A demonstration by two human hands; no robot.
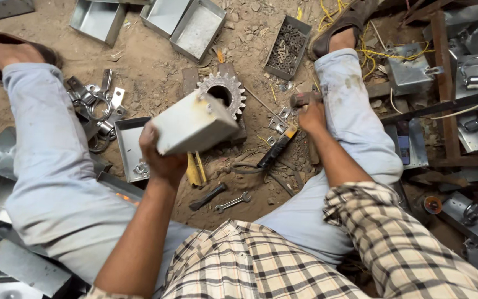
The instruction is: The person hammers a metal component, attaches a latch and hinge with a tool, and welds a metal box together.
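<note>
I sit on a dirt floor with my legs spread. My left hand (pixel 160 158) grips a grey sheet-metal box (pixel 193 123) from below and holds it tilted above the ground. My right hand (pixel 311 115) is closed around the wooden handle of a hammer (pixel 304 99) beside my right knee. A toothed steel gear (pixel 223 91) lies on a metal block just behind the box. Between my legs lie a wrench (pixel 232 202), a dark chisel (pixel 207 196) and a yellow-and-black tool (pixel 276 147).
Open metal trays (pixel 197 27) sit at the top, and a small tray of dark screws (pixel 287 47) is near my right foot. Boxes with latches (pixel 474 75) and yellow wire (pixel 372 52) crowd the right. Bent sheet-metal pieces (pixel 6 254) lie at left.
</note>
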